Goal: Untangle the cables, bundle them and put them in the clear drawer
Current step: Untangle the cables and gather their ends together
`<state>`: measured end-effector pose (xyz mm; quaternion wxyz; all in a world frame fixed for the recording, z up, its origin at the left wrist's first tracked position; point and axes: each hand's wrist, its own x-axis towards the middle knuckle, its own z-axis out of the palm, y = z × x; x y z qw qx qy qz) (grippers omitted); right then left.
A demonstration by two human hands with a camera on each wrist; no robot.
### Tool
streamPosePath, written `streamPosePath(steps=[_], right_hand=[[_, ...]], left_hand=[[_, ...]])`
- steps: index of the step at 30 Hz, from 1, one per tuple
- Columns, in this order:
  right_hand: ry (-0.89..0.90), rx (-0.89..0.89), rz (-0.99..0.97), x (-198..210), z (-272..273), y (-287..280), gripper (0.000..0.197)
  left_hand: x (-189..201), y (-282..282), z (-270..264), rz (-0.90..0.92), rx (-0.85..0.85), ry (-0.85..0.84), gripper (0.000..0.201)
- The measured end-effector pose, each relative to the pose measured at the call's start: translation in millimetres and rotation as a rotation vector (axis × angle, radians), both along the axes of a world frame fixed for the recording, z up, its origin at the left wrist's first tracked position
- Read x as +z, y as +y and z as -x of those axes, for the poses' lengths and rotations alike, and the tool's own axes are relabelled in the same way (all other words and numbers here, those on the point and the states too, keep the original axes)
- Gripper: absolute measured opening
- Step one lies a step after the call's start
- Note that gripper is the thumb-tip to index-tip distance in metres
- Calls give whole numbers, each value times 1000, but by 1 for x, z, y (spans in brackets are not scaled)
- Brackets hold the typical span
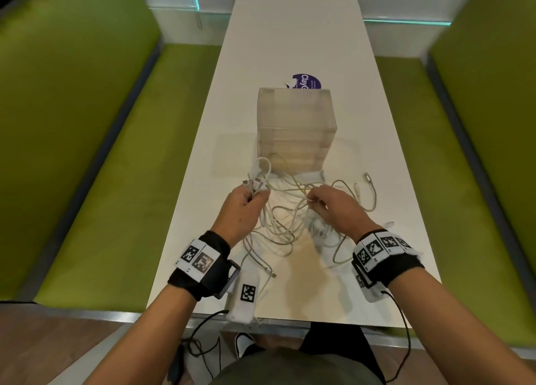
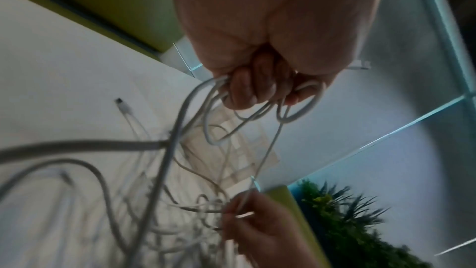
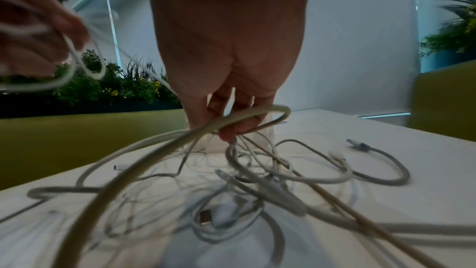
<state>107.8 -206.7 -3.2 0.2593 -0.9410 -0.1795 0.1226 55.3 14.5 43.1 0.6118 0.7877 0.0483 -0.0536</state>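
- On the white table [image 1: 290,36], right in front of the clear drawer unit [image 1: 295,123], sits a messy pile of pale cables [image 1: 278,228], pretty much all knotted together, so the untangling looks barely started.
- The left hand [image 1: 240,210] is clenched around a few gathered loops [image 1: 261,169] and holds them up off the table. It looks like that's the anchor, keeping the freed part out of the mess.
- The right hand [image 1: 333,207] pinches a thin strand [image 2: 265,154] that runs taut up to the left hand, probably to trace it out of the knot without dragging the whole pile along.
- A couple of loose connector ends [image 1: 367,177] lie out to the right, apart from the tangle, so those ends look free already.
- The drawers all seem closed, hard to be sure through the plastic. Nothing's bundled or stowed yet.
- A purple round sticker [image 1: 307,81] peeks out behind the unit.
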Motion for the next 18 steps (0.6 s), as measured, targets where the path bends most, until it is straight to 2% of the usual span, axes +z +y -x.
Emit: streamPosePath(steps=[2, 5, 9, 11, 14, 18], right_hand=[[21, -16, 28, -2, -3, -3, 6], [64, -52, -28, -1, -7, -4, 6], [78, -86, -119, 3, -7, -7, 21], [44, -16, -140, 10, -4, -3, 31], [-63, 175, -159, 22, 1, 9, 22], [-45, 139, -216, 29, 4, 13, 26]], left_hand=[[11, -3, 5, 61, -10, -46, 41], [20, -3, 7, 53, -23, -105, 43], [8, -3, 2, -6, 48, -89, 36], [-3, -12, -3, -124, -3, -63, 33], [-19, -34, -13, -222, -110, 47, 32], [-20, -46, -18, -302, -242, 53, 24]])
